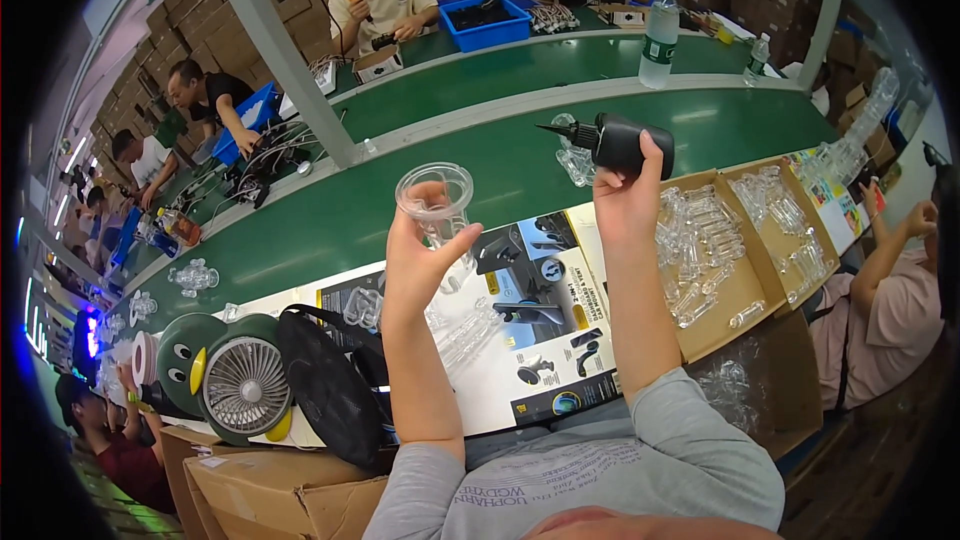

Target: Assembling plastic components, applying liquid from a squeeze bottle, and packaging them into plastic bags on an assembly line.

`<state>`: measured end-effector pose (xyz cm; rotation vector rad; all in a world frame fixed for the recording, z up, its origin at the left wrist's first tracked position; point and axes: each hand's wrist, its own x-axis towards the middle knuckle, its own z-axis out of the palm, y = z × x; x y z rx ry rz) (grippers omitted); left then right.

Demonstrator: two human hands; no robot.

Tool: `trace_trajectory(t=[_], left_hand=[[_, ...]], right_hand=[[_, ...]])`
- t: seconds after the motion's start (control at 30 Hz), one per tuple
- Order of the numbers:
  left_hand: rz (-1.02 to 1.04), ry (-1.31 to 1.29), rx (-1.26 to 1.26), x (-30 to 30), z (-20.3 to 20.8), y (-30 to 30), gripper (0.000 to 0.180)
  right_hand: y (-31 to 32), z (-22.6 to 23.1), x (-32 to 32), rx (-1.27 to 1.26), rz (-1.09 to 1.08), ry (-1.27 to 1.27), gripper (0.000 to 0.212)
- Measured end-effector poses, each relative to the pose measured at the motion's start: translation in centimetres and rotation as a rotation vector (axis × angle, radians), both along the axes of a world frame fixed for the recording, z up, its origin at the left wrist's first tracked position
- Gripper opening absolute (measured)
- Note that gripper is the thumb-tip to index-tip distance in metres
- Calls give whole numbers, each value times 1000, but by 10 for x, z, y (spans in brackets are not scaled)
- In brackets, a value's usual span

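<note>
My left hand (412, 258) is closed round a clear plastic cup-shaped part (437, 208), its wide round rim facing up and a narrower clear body below. Raised at the right, my right hand (630, 202) grips a black squeeze bottle (638, 147) lying on its side, its thin pointed nozzle aimed left. Behind the nozzle, a clear plastic piece (574, 162) rests on the green belt (510, 150). Under my hands lies a printed cardboard sheet (545, 285), with several slim clear plastic pieces (468, 333) on it beside my left forearm.
Cardboard trays (735, 315) of clear tubes stand to my right. A penguin-shaped fan (247, 387) and a black pouch (325, 380) sit at my left. A water bottle (658, 45) stands on the far ledge. Several people work across the belt and to either side; a metal post (280, 50) rises ahead.
</note>
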<state>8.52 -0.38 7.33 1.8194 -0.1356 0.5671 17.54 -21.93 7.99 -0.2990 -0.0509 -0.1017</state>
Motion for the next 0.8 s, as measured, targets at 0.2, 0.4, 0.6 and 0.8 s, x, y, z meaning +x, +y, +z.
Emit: trace_trajectory(t=[0.2,0.4,0.6,0.8], left_hand=[[-188,43,-312,3,-4,-8,68],[-311,37,-359,11,-7,-7,61],[-316,-68,-438,5,0,-18,50],[-41,48,-79,-5,6,-24,53]], right_hand=[[-4,-3,0,32,324,2,30],[-7,1,-14,-132,319,-96,38],[-6,14,-44,-354,49,-260,42],[3,20,-66,-457,-105,-354,44]])
